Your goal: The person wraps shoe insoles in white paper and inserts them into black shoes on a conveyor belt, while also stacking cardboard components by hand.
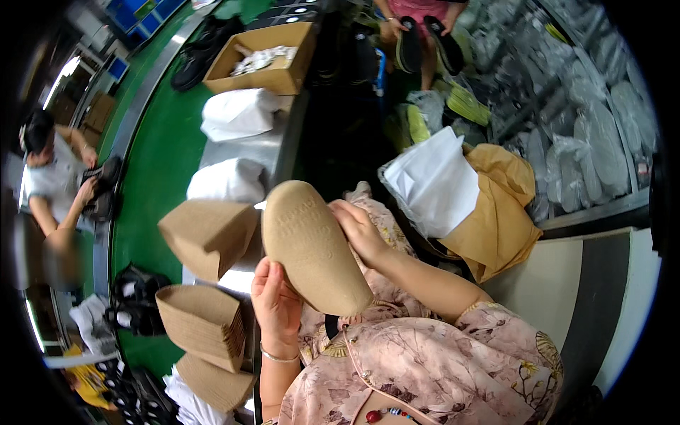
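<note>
In front of my chest I hold a tan, sole-shaped cardboard shoe insert [308, 244], rounded at its far end, with embossed marks on its upper face. My left hand [278, 304] pinches its near left edge, the thumb on top. Along the right edge, my right hand [360, 228] is closed on it, some fingers hidden underneath. Just left of my hands, a bent stack of tan cardboard pieces [212, 234] lies on the metal bench [276, 152]. A second, ridged stack [202, 319] sits nearer to me, with a further tan piece [216, 382] below it.
White wrapped bundles [237, 113] and an open cardboard box [297, 53] line the bench's far part. At right stands a brown paper bag [503, 212] with white sheets [435, 184], beside racks of plastic-wrapped soles [588, 156]. Co-workers handle shoes at left and dark soles ahead.
</note>
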Tool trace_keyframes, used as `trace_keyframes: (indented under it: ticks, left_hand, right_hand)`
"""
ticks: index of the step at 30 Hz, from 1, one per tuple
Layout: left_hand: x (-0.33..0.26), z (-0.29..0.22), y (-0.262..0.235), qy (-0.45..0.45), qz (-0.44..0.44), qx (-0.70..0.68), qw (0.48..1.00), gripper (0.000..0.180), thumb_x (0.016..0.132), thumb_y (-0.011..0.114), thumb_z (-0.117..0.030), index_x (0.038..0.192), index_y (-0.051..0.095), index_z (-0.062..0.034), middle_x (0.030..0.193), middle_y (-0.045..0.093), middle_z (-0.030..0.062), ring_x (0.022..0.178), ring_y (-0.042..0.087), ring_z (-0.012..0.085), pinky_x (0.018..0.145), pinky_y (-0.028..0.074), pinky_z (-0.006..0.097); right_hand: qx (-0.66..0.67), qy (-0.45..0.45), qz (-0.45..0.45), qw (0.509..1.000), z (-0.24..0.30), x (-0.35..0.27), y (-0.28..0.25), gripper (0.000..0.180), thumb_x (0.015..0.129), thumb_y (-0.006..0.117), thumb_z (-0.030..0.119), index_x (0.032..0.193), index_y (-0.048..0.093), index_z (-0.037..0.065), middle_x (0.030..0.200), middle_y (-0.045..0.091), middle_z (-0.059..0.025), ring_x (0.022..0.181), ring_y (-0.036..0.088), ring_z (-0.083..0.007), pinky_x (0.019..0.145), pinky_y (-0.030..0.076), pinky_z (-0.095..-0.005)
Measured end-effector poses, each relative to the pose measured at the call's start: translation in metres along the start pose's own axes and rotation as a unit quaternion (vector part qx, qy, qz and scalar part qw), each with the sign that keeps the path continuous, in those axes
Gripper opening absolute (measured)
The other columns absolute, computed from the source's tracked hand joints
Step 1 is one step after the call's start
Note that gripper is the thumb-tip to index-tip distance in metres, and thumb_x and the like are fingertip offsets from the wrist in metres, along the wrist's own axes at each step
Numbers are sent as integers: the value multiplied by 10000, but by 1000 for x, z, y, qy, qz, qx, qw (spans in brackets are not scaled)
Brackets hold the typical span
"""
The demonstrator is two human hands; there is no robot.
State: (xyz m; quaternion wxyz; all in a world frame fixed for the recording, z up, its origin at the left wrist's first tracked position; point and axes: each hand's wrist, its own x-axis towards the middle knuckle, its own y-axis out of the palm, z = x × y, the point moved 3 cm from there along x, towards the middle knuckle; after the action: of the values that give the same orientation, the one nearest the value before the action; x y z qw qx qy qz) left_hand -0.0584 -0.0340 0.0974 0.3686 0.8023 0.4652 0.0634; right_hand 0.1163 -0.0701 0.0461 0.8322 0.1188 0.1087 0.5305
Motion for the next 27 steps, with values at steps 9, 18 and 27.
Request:
trace_keyframes:
  ticks: [9, 18, 27]
  left_hand:
    - [63, 65, 28, -97, -73, 28, 992, 222, 943, 462, -211, 1021, 538, -17, 985, 626, 69, 871, 620, 175, 761, 507, 310]
    - [107, 98, 21, -127, -92, 63, 986, 201, 931, 486, -188, 1026, 543, -21, 1031, 616, 67, 961, 595, 172, 831, 482, 313]
    - [132, 127, 26, -155, -29, 109, 981, 116, 896, 539, -104, 993, 549, -40, 981, 614, 34, 872, 590, 122, 786, 471, 265]
  right_hand:
    - [-183, 140, -519, 823, -161, -59, -332, 411, 885, 561, 314, 1131, 527, -13, 1078, 576, -118, 985, 556, -201, 846, 439, -303]
    - [-226, 142, -580, 769, -181, 30, -411, 835, 684, 734, 445, 1240, 387, -73, 1244, 475, -263, 1162, 470, -352, 980, 371, -369]
    - [-386, 63, -437, 810, -114, 21, -379, 329, 722, 662, 186, 971, 561, -4, 910, 637, -206, 835, 620, -354, 754, 479, -409]
